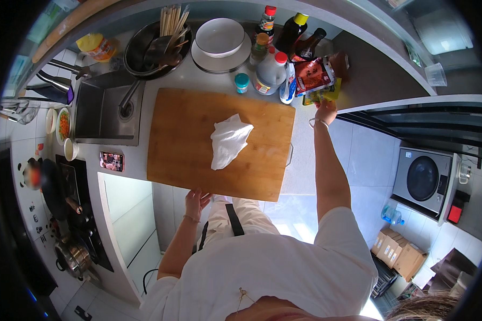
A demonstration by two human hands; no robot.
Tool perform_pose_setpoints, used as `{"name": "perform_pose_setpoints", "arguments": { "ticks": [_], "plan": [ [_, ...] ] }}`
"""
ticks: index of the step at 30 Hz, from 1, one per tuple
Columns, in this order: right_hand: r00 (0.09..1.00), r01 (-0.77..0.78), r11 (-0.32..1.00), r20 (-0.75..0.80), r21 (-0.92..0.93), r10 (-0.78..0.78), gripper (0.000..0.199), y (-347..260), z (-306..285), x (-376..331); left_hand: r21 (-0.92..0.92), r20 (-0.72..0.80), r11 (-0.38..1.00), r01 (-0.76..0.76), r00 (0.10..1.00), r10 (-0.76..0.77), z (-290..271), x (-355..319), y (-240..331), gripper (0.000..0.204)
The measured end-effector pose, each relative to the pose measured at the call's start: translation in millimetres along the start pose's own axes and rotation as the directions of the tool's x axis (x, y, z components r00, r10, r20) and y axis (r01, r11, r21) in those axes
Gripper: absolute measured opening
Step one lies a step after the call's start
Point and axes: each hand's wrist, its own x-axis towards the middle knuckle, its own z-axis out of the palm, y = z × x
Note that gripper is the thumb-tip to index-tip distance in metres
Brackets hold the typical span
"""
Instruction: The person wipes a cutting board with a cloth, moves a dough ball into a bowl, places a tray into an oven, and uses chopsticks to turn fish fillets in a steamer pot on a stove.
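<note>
A large wooden cutting board (187, 139) lies on the counter in front of me. On its middle rests a crumpled white paper towel (230, 140). My left hand (196, 203) is at the board's near edge, fingers stretched out and apart, holding nothing. My right hand (326, 111) reaches to the back right, its fingers closed on the near edge of a yellow packet (331, 92). A red packet (313, 75) partly covers the yellow one. Beside them are a blue-and-white bag (288, 85) and a big clear jug with a red cap (270, 75).
Several sauce bottles (292, 35) and a teal-capped jar (241, 83) stand behind the board. A white bowl (219, 37) sits on plates. Left are a dark pan (135, 59) with utensils, a sink (104, 109), a phone (111, 161) and a stove (72, 182).
</note>
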Motion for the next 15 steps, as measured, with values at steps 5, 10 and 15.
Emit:
{"name": "perform_pose_setpoints", "arguments": {
  "ticks": [5, 10, 15],
  "plan": [
    [0.978, 0.163, 0.98, -0.114, -0.111, -0.175, 0.012, 29.5, 7.0, 40.6, 0.226, -0.006, 0.973, 0.045, 0.999, -0.045, 15.8, -12.8, 31.0, 0.026],
    [0.985, -0.072, 0.944, -0.123, 0.321, 0.117, 0.024, 7.8, -3.3, 1.8, 0.299, -0.064, 0.954, 0.021, 0.998, -0.002, 10.1, -8.4, 19.8, 0.031],
    [0.897, 0.36, 0.926, 0.312, -0.111, -0.312, 0.025, -53.4, -37.2, -153.4, 0.355, 0.022, 0.927, -0.124, 0.992, 0.124, -28.9, 15.6, -18.4, 0.034]
  ]
}}
